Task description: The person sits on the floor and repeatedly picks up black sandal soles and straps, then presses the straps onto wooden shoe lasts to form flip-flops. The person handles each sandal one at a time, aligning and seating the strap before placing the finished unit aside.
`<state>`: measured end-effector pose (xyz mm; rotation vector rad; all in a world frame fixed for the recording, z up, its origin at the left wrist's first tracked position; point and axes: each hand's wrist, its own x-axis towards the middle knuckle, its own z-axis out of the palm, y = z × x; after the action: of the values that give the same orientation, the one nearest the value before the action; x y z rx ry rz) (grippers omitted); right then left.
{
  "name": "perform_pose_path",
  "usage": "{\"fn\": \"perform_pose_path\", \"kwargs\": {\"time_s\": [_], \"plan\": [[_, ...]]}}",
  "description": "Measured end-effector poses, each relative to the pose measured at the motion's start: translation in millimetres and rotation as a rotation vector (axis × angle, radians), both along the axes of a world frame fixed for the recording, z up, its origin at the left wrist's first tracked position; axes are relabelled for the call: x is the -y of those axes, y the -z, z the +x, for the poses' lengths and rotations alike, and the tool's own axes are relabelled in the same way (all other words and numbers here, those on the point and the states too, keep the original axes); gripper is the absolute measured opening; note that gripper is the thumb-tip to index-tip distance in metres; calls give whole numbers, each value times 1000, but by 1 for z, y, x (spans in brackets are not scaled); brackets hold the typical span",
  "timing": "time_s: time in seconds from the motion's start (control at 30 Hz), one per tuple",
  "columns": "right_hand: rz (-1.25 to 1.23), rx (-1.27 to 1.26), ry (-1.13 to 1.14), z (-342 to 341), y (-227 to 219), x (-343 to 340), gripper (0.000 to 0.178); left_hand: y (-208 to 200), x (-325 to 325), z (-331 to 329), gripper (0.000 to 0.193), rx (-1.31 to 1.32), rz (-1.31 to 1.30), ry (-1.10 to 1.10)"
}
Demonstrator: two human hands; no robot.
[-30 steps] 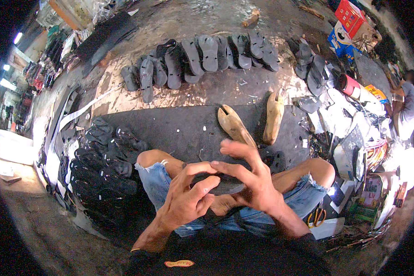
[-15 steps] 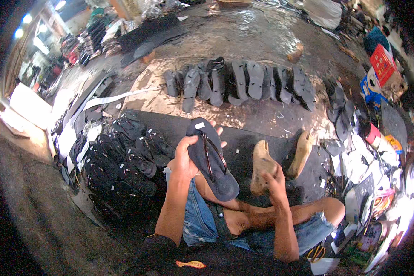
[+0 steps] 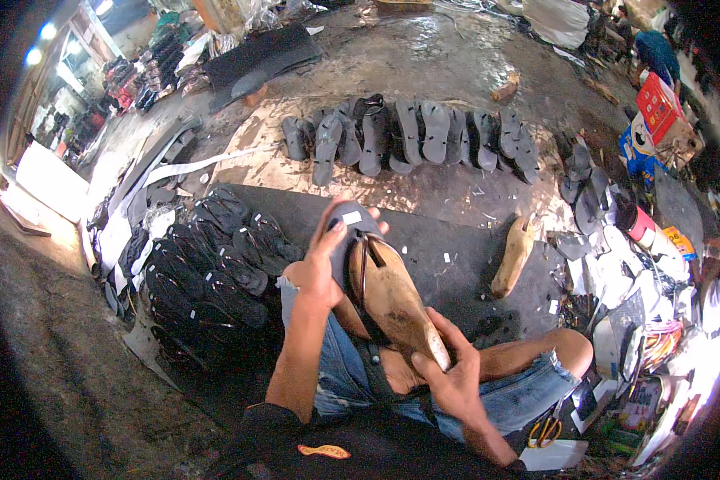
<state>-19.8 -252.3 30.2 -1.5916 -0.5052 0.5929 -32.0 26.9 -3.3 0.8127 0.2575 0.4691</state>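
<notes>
A black flip-flop (image 3: pixel 342 232) is gripped at its toe end by my left hand (image 3: pixel 318 264), the thumb lying on its top near a small white label. Over its footbed lies a tan wooden shoe last (image 3: pixel 392 294), its tip under the thong strap (image 3: pixel 365 260). My right hand (image 3: pixel 454 372) is closed round the heel end of that last. Most of the flip-flop is hidden beneath the wood. A second wooden last (image 3: pixel 514 254) lies on the dark mat (image 3: pixel 448 228) to the right.
Many finished-looking black flip-flops (image 3: pixel 216 272) are piled at the left. Beyond the mat, a row of dark soles (image 3: pixel 408 136) lies on a brown board. Scissors (image 3: pixel 545 432) with yellow handles and heaps of scraps (image 3: pixel 624 280) sit at the right. A person (image 3: pixel 656 56) is at the far right.
My right hand has lifted one last off the mat and moved it left onto the flip-flop, its tip now under the strap. The left hand still holds the flip-flop.
</notes>
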Motion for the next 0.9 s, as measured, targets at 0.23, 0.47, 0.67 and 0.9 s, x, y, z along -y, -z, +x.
{"fn": "perform_pose_path", "kwargs": {"time_s": [0.23, 0.47, 0.67, 0.9], "plan": [[142, 62, 65, -7, 35, -21, 66, 22, 49, -3, 67, -35, -169, -14], [9, 267, -108, -15, 54, -16, 64, 93, 102, -79, 67, -508, -67, -10], [-136, -154, -118, 19, 76, -10, 48, 2, 100, -72, 74, -537, -340, 53], [208, -846, 80, -29, 81, 18, 37, 13, 104, -84, 78, -272, -482, 273]]}}
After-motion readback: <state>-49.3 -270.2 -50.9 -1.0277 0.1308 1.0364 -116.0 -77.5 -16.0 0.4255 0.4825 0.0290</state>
